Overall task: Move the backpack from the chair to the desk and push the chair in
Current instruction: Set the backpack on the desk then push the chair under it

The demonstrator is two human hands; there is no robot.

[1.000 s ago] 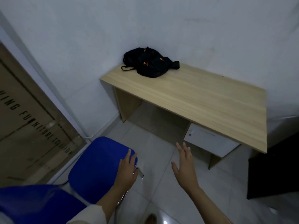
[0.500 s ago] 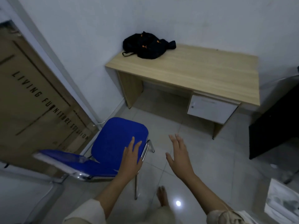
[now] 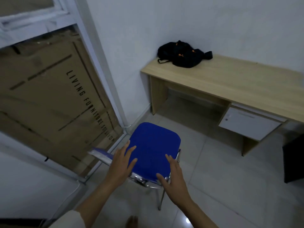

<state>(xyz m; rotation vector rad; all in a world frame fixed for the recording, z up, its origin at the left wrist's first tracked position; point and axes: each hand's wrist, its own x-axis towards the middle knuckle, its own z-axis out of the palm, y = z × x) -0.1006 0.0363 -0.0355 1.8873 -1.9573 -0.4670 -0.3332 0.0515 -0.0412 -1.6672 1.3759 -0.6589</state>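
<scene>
One half of the job looks done: the limp black fabric backpack with orange zip pulls [image 3: 182, 54] lies slumped on the far-left corner of the light wood-grain desk [image 3: 233, 84], tucked against the white wall, at about one o'clock from where the person stands. It sits well back from the edge, so nothing should nudge it off while the chair is moved.

What remains is the blue padded chair with chrome tube legs [image 3: 153, 145], standing at twelve o'clock, right in front of the person and well apart from the desk, its seat bare. Both hands are down on it. The left hand [image 3: 122, 162] rests at the seat's left rear corner with fingers spread, next to the backrest edge; the right hand [image 3: 175, 176] is at the right rear edge, fingers also splayed and thumb out. Whether the palms are pressing or only hovering above the fabric is hard to tell in this dim, slightly blurred view. Flat, wide hands on either side suit a steady shove and keep the chair from swivelling.

The open knee space under the desk lies at one o'clock, left of the white drawer unit [image 3: 246, 124], so the push likely needs to angle rightward. A cardboard furniture carton [image 3: 49, 99] leans behind glass at ten o'clock.
</scene>
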